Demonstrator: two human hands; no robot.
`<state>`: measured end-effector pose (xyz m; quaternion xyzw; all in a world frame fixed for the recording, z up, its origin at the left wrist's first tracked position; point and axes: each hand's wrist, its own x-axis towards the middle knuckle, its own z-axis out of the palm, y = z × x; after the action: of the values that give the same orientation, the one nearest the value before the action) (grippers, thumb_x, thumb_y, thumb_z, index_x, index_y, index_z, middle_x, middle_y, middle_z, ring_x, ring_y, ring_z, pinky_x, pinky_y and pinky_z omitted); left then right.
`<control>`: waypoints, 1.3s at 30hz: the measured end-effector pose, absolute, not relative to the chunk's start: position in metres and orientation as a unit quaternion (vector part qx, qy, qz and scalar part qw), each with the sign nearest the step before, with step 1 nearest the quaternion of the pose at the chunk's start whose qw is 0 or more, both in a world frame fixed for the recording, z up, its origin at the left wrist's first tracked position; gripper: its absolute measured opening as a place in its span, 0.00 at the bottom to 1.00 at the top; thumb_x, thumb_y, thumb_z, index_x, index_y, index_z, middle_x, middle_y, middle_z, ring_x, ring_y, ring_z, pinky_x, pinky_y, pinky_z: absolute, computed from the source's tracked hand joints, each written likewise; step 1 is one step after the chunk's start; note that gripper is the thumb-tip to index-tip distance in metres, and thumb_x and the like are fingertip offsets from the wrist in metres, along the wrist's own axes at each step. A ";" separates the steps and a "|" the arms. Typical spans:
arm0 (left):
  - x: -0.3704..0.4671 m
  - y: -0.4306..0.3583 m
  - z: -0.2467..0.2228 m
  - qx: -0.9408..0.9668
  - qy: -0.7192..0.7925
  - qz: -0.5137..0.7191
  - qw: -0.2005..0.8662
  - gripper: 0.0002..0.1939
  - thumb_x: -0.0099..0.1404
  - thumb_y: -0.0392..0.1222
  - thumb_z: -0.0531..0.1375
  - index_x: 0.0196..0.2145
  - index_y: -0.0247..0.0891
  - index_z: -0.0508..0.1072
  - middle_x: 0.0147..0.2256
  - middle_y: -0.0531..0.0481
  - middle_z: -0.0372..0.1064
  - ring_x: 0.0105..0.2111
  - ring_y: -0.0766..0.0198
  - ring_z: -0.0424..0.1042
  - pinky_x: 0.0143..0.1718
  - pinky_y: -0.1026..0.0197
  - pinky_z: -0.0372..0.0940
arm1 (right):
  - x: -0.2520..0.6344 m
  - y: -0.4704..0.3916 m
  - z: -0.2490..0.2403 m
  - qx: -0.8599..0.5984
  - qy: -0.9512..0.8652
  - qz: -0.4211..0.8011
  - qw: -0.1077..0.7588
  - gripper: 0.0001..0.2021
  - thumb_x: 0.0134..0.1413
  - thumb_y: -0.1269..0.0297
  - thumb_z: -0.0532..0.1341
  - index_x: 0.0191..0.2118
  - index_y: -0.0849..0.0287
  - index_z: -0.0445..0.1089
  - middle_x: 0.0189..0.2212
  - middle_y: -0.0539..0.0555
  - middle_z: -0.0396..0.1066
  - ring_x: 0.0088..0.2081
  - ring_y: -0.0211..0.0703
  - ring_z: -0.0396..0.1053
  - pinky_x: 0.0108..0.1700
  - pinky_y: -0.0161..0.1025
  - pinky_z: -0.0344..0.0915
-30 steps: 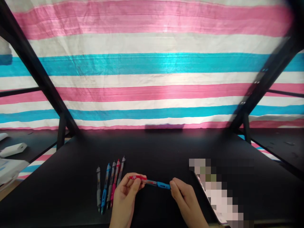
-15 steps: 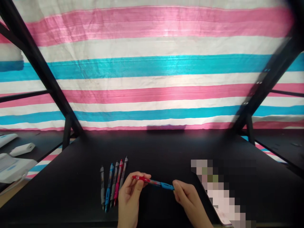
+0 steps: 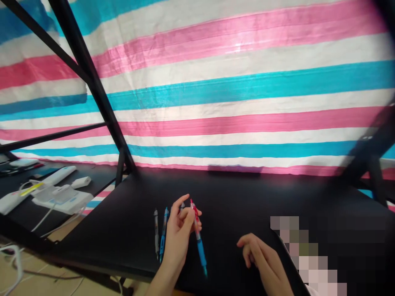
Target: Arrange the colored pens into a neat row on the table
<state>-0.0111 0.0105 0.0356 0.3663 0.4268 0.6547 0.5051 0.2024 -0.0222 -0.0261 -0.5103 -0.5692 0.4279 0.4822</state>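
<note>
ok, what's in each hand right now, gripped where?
Left hand pinches the pen at its red upper end; blue grip hangs free. Right hand holds nothing.

No legible text, labels or numbers anywhere

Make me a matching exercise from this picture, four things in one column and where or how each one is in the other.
1. left hand
2. right hand
3. red-and-blue pen
4. white devices

A. on the side table at far left
B. empty, fingers curled over the black table
C. blue tip pointing down toward the near edge
D. gripping a pen near its red end

Pairs: 1-D, 2-B, 3-C, 4-A
</note>
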 end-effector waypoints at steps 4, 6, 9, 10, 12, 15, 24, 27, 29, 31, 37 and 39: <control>-0.011 0.013 0.038 0.392 0.428 0.630 0.515 0.26 0.58 0.49 0.71 0.50 0.39 0.70 0.30 0.51 0.76 0.24 0.66 0.72 0.27 0.64 0.69 | 0.201 -0.023 -0.025 -0.512 -0.574 0.428 0.474 0.26 0.70 0.43 0.48 0.33 0.57 0.70 0.21 0.47 0.57 0.25 0.41 0.58 0.28 0.37 0.53; -0.009 0.014 0.039 0.401 0.433 0.621 0.516 0.24 0.57 0.48 0.71 0.48 0.38 0.71 0.30 0.50 0.76 0.24 0.65 0.73 0.27 0.63 0.70 | 0.202 -0.023 -0.024 -0.518 -0.576 0.423 0.471 0.25 0.69 0.43 0.48 0.31 0.57 0.69 0.22 0.47 0.56 0.25 0.40 0.58 0.28 0.37 0.53; -0.005 0.017 0.039 0.411 0.438 0.612 0.514 0.21 0.56 0.47 0.71 0.43 0.37 0.73 0.29 0.49 0.77 0.24 0.63 0.74 0.25 0.63 0.71 | 0.203 -0.023 -0.023 -0.520 -0.584 0.414 0.466 0.26 0.69 0.43 0.49 0.30 0.57 0.69 0.21 0.47 0.56 0.25 0.41 0.58 0.27 0.37 0.53; -0.004 0.017 0.040 0.414 0.439 0.611 0.513 0.20 0.56 0.47 0.71 0.42 0.37 0.73 0.29 0.48 0.78 0.24 0.63 0.74 0.25 0.62 0.71 | 0.203 -0.022 -0.023 -0.521 -0.587 0.412 0.463 0.26 0.69 0.43 0.49 0.30 0.57 0.69 0.21 0.47 0.56 0.25 0.41 0.59 0.27 0.37 0.53; -0.002 0.018 0.040 0.418 0.437 0.610 0.512 0.19 0.56 0.47 0.71 0.41 0.37 0.73 0.29 0.48 0.78 0.24 0.63 0.74 0.26 0.62 0.71 | 0.203 -0.022 -0.023 -0.523 -0.590 0.409 0.459 0.25 0.69 0.43 0.49 0.30 0.57 0.69 0.21 0.47 0.57 0.25 0.41 0.59 0.27 0.37 0.53; 0.001 0.019 0.041 0.419 0.437 0.611 0.511 0.19 0.56 0.47 0.71 0.42 0.37 0.73 0.30 0.47 0.78 0.24 0.63 0.74 0.26 0.63 0.71 | 0.203 -0.022 -0.022 -0.527 -0.588 0.408 0.457 0.25 0.69 0.43 0.49 0.30 0.57 0.69 0.21 0.47 0.57 0.25 0.41 0.60 0.27 0.36 0.53; -0.004 0.023 0.040 0.428 0.431 0.607 0.512 0.19 0.56 0.47 0.71 0.41 0.38 0.72 0.30 0.48 0.78 0.24 0.63 0.74 0.26 0.62 0.71 | 0.202 -0.023 -0.021 -0.527 -0.587 0.407 0.461 0.23 0.68 0.45 0.51 0.30 0.56 0.70 0.20 0.47 0.58 0.25 0.41 0.60 0.26 0.36 0.52; -0.008 0.023 0.043 0.431 0.433 0.607 0.508 0.19 0.56 0.47 0.71 0.41 0.38 0.71 0.30 0.48 0.78 0.25 0.62 0.75 0.27 0.61 0.71 | 0.203 -0.022 -0.022 -0.525 -0.589 0.406 0.460 0.23 0.68 0.45 0.51 0.30 0.56 0.70 0.20 0.47 0.58 0.25 0.41 0.60 0.26 0.36 0.53; -0.011 0.024 0.046 0.437 0.430 0.606 0.508 0.20 0.57 0.47 0.71 0.43 0.39 0.71 0.30 0.48 0.79 0.25 0.62 0.75 0.27 0.61 0.71 | 0.203 -0.022 -0.023 -0.526 -0.591 0.407 0.456 0.23 0.68 0.45 0.51 0.30 0.56 0.70 0.20 0.47 0.58 0.25 0.41 0.60 0.27 0.36 0.53; -0.016 0.025 0.050 0.448 0.428 0.599 0.507 0.21 0.57 0.46 0.71 0.45 0.39 0.70 0.31 0.48 0.79 0.25 0.63 0.74 0.27 0.61 0.72 | 0.203 -0.022 -0.023 -0.527 -0.591 0.407 0.455 0.23 0.68 0.45 0.51 0.30 0.56 0.70 0.20 0.47 0.58 0.25 0.41 0.60 0.27 0.36 0.54; -0.038 0.032 0.064 0.473 0.440 0.592 0.481 0.18 0.57 0.46 0.71 0.41 0.38 0.71 0.30 0.47 0.78 0.25 0.62 0.75 0.28 0.60 0.72 | 0.204 -0.022 -0.024 -0.525 -0.595 0.400 0.458 0.23 0.68 0.45 0.52 0.29 0.56 0.69 0.20 0.47 0.59 0.24 0.41 0.60 0.27 0.36 0.54; -0.044 0.034 0.070 0.476 0.445 0.596 0.469 0.19 0.57 0.46 0.71 0.41 0.38 0.71 0.31 0.47 0.78 0.25 0.62 0.75 0.28 0.60 0.72 | 0.204 -0.023 -0.025 -0.524 -0.597 0.400 0.458 0.23 0.68 0.45 0.52 0.29 0.56 0.69 0.20 0.47 0.59 0.25 0.41 0.61 0.26 0.36 0.54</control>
<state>-0.0442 0.0338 0.0700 0.4761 0.4450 0.5959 0.4692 0.2040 -0.0226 -0.0245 -0.5237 -0.5967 0.3996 0.4583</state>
